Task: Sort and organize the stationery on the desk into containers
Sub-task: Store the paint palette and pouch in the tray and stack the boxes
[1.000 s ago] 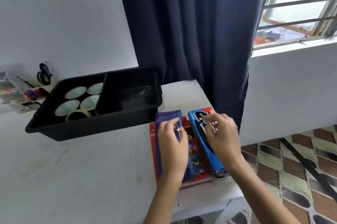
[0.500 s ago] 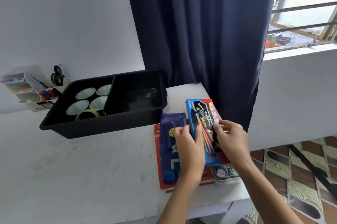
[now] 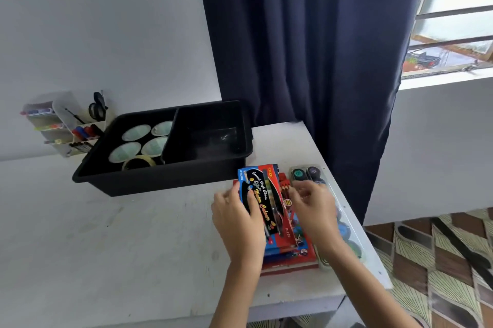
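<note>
My left hand [image 3: 237,223] gripped the water colour box [image 3: 262,205], thumb on its face. The box lay atop the red pack [image 3: 293,257]. My right hand [image 3: 316,211] hung just beside it, fingers loosely curled; whether they touched, I couldn't tell. I judged I was stacking flat packs, and next they'd need lifting into the black tray [image 3: 160,181] beyond my fingertips. The lid read "Special High Class Water Colour"; the red pack showed "18".

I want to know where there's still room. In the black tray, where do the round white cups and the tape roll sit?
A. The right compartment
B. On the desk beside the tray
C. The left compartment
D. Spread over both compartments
C: the four round white cups and the tape roll all lie left of the divider inside the black tray.
</note>
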Demonstrator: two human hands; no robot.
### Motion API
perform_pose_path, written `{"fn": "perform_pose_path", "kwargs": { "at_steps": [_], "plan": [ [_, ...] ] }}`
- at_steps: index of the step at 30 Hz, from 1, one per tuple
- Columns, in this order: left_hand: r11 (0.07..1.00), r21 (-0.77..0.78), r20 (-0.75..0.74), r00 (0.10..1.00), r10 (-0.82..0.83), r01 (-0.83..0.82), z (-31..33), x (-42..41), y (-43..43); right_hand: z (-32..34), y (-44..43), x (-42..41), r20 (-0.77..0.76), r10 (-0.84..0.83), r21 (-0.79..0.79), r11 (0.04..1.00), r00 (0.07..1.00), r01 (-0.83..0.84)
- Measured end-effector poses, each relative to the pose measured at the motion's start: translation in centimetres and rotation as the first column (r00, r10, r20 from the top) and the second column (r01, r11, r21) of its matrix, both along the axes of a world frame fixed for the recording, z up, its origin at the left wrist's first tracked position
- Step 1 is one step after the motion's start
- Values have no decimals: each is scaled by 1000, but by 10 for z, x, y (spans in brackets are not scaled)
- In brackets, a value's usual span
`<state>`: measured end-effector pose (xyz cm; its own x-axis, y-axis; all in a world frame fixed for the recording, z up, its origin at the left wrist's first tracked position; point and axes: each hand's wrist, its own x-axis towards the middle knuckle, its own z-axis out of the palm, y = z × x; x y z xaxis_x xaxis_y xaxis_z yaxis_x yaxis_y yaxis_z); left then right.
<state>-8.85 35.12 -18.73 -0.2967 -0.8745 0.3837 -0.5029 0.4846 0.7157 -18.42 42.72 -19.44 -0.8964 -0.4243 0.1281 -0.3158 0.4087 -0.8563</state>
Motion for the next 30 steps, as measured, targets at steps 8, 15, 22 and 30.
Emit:
{"fn": "perform_pose_path", "kwargs": {
  "at_steps": [8, 15, 22, 30],
  "plan": [
    [833, 303, 191, 827, -529, 463, 15, -64, 63, -24, 58, -63, 250, 27, 231, 969, 968, -86],
    [902, 387, 307, 897, -319, 189, 5, -89, 77, -34, 63, -63, 225, 114, 76, 988, 968, -134],
    [855, 442, 250, 879, -406, 270, -2, -97, 80, -28, 89, -66, 257, 54, -58, 998, 965, -40],
    [817, 485, 44, 924, -380, 313, -6, -108, 84, -13, 92, -64, 350, 64, -241, 970, 935, 24]
  ]
}}
